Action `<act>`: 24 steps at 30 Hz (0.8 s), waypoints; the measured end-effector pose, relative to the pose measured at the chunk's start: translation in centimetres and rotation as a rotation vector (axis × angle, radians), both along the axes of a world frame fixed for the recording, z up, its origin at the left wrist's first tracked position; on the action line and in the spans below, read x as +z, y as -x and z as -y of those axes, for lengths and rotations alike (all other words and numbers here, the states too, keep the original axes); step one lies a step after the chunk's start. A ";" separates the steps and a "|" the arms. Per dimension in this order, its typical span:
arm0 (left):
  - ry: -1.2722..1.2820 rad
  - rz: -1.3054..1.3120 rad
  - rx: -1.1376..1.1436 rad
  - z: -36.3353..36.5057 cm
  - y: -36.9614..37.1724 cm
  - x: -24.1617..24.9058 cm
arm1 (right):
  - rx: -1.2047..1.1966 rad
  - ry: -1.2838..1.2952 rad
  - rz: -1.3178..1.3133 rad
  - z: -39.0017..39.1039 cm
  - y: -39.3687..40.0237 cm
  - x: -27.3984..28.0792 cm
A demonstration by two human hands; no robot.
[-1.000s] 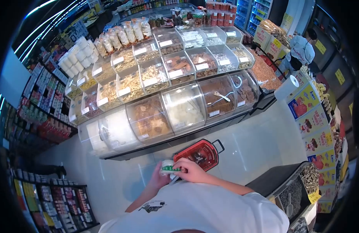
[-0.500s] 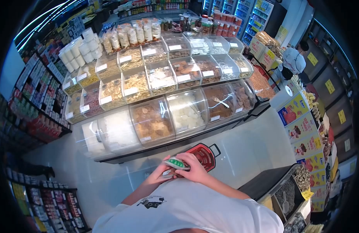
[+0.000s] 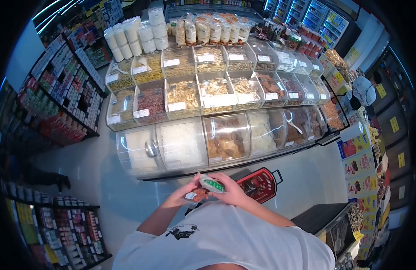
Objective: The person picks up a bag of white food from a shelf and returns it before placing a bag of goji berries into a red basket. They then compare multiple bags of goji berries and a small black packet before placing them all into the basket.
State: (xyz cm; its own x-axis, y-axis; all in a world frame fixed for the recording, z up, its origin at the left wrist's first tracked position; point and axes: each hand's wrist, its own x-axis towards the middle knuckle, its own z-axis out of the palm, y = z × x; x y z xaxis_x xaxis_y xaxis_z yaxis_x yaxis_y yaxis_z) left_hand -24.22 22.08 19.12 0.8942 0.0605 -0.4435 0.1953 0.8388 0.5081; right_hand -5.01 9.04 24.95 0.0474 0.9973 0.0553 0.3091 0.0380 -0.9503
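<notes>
In front of my shirt, both hands are held close together. My right hand point(image 3: 232, 192) grips a small clear packet with a green printed label point(image 3: 212, 183). My left hand point(image 3: 182, 195) is closed around a packet of reddish-brown food with a white sticker point(image 3: 199, 195), just below and left of the green one. The fingertips of my left hand reach up to the green packet's left edge. A red shopping basket point(image 3: 267, 185) with dark items inside stands on the floor beyond my right hand.
Ahead is a tiered stand of clear bulk-food bins point(image 3: 181, 139), topped with white tubs point(image 3: 157, 29) and bagged goods point(image 3: 212, 29). Packed shelves point(image 3: 59, 225) line the left. A dark display bin point(image 3: 325, 220) is close on the right. Another person point(image 3: 362, 92) stands at the far right.
My view has turned left, so the bins and basket appear farther right. The reddish-brown packet shows more below the green one. Both hands still hold the packets.
</notes>
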 end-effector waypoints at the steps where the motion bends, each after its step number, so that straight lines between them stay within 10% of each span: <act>1: -0.036 -0.012 0.002 -0.6 1.0 0.6 | -0.022 -0.006 -0.008 -0.8 0.6 0.1; 8: -0.255 0.027 0.112 -2.4 2.2 4.2 | -0.236 0.133 -0.043 -4.8 0.8 0.1; 12: -0.065 0.040 0.179 -4.0 0.2 -1.9 | -0.264 0.122 -0.177 -8.5 -1.1 -1.1; 24: -0.216 -0.318 0.415 -14.0 -5.4 9.7 | -0.427 -0.074 -0.267 -25.0 -17.4 -1.7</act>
